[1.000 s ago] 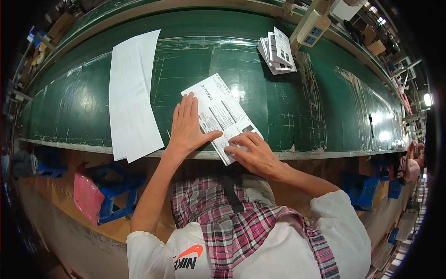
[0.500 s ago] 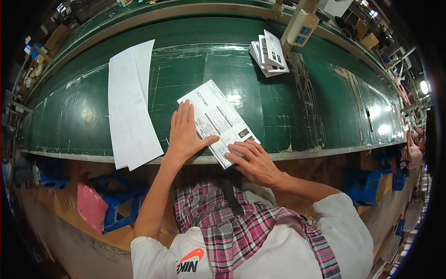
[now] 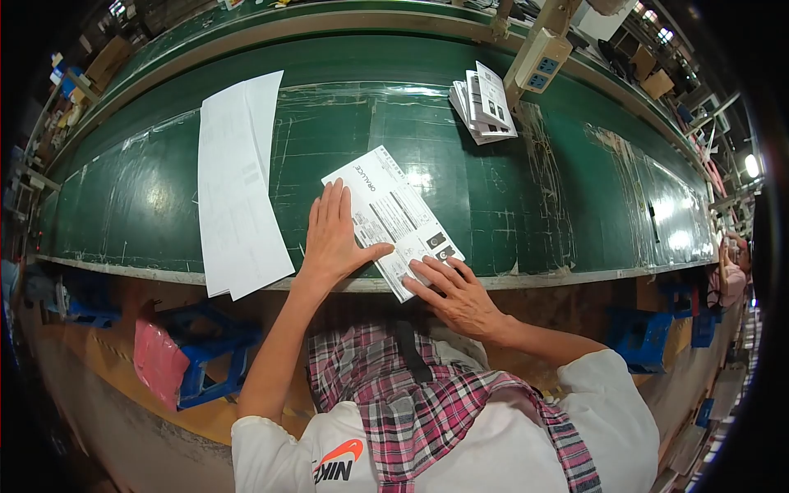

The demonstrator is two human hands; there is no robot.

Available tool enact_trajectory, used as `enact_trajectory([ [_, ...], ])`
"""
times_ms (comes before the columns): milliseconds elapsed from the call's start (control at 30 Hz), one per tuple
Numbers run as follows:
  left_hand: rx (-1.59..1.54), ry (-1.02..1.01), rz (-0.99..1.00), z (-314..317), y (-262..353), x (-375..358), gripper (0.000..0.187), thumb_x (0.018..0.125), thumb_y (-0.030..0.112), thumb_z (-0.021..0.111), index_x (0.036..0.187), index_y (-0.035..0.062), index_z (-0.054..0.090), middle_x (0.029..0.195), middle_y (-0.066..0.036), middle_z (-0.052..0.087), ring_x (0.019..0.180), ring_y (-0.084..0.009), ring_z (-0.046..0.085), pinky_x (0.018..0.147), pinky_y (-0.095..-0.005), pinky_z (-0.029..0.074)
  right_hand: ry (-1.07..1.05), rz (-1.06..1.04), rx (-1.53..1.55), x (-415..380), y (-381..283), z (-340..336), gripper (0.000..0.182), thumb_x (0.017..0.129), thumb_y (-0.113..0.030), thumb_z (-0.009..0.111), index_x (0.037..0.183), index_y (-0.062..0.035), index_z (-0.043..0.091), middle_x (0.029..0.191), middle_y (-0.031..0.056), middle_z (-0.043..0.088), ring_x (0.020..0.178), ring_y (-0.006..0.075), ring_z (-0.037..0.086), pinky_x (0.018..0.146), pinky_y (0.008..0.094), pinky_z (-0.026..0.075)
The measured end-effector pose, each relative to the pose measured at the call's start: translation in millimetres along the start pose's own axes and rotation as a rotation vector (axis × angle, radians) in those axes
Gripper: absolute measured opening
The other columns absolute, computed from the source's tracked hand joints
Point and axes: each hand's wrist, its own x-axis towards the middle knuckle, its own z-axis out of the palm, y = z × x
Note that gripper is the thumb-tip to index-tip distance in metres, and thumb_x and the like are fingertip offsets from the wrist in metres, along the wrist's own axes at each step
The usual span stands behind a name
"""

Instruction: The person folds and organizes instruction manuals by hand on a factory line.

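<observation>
A folded printed leaflet (image 3: 393, 205) lies slanted on the green bench, its near corner reaching past the bench's front edge. My left hand (image 3: 333, 238) rests flat along the leaflet's left side, fingers together and stretched out, thumb spread across the print. At the near right end, my right hand (image 3: 462, 300) lies with fingers extended over the paper, covering part of the small dark pictures there. Long white sheets (image 3: 242, 189), overlapping one another, lie left of my left hand. Farther back on the right sits a small pile of folded leaflets (image 3: 486, 107).
A power socket box (image 3: 541, 62) is fixed to a post behind the folded pile. A raised rail (image 3: 329, 26) runs along the bench's back. Blue stools stand below the front edge, one with a pink cover (image 3: 159, 361). Another person (image 3: 730, 275) is at the far right.
The fingers of my right hand have slid slightly toward the near edge, showing more of the small pictures. My left hand stays put on the leaflet. The whole view has shifted a little.
</observation>
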Motion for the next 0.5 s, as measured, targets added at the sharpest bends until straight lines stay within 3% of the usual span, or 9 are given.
enact_trajectory([
  [133, -0.001, 0.009, 0.011, 1.5, -1.3, -0.2, 0.129, 0.068, 0.074, 0.073, 0.149, -0.0134, 0.023, 0.158, -0.029, 0.023, 0.149, -0.0394, 0.019, 0.122, -0.0488, 0.017, -0.021, -0.022, -0.048, -3.2, -0.2, -0.6, 0.070, 0.087, -0.011, 0.060, 0.152, -0.0237, 0.036, 0.156, 0.0088, 0.033, 0.144, 0.0269, 0.033, 0.119, 0.0479, 0.023],
  [333, 0.005, 0.011, 0.015, 0.6, -1.1, 0.3, 0.129, 0.068, 0.074, 0.073, 0.149, -0.0137, 0.023, 0.158, -0.028, 0.023, 0.149, -0.0395, 0.019, 0.122, -0.0490, 0.017, -0.095, -0.130, -0.141, -13.8, 5.5, 1.7, 0.063, 0.084, -0.010, 0.063, 0.143, -0.0240, 0.049, 0.158, 0.0126, 0.029, 0.146, 0.0314, 0.029, 0.120, 0.0504, 0.020],
  [433, 0.016, 0.019, 0.024, 4.0, -3.6, -1.5, 0.128, 0.068, 0.073, 0.073, 0.149, -0.0135, 0.024, 0.158, -0.028, 0.023, 0.149, -0.0398, 0.019, 0.121, -0.0495, 0.017, 0.077, -0.189, 0.151, -11.9, 6.7, -14.6, 0.053, 0.081, -0.008, 0.067, 0.132, -0.0179, 0.059, 0.151, 0.0145, 0.042, 0.138, 0.0334, 0.041, 0.115, 0.0503, 0.031],
  [500, 0.019, 0.033, 0.031, 3.9, -4.5, -0.1, 0.127, 0.068, 0.072, 0.074, 0.148, -0.0133, 0.025, 0.157, -0.029, 0.023, 0.148, -0.0402, 0.020, 0.120, -0.0500, 0.018, 0.225, -0.123, 0.283, 3.7, 19.0, -28.1, 0.049, 0.079, -0.006, 0.069, 0.127, -0.0147, 0.063, 0.139, 0.0144, 0.053, 0.127, 0.0343, 0.051, 0.106, 0.0484, 0.040],
])
